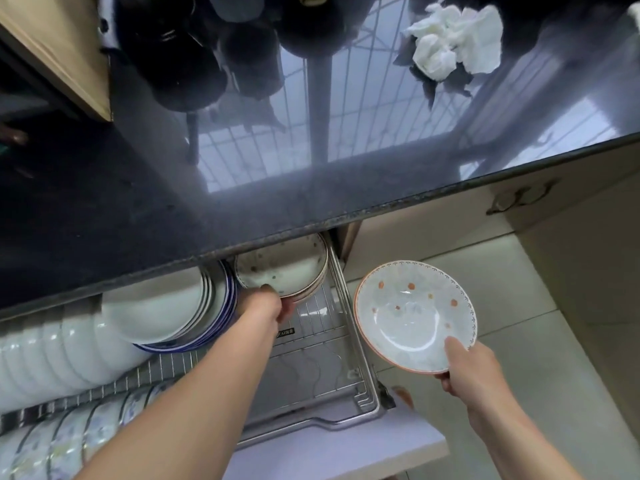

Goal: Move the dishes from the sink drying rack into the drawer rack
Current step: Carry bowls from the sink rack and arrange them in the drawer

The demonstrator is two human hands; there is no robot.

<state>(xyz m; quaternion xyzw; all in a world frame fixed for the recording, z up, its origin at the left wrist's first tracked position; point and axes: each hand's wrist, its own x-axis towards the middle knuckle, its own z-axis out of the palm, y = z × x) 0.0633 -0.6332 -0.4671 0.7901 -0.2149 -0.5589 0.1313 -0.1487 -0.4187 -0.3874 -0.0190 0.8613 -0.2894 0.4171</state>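
Nearest me, right hand (474,372) fingers pinch the orange-dotted pale ceramic plate (414,315) beside the wire drawer rack (349,386); left hand (268,303) fingers grip the speckled white plates (280,268) inside it.

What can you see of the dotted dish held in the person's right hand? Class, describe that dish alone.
The dotted dish is a shallow, round, glossy plate-bowl that looks ceramic: pale grey-white inside with scattered orange dots, a fine dark pattern round the rim and an orange outer edge. It is tilted, its inside facing the camera, held in the air to the right of the open drawer rack, above the tiled floor. The right hand pinches its lower rim, thumb on the inside. Nothing else touches it.
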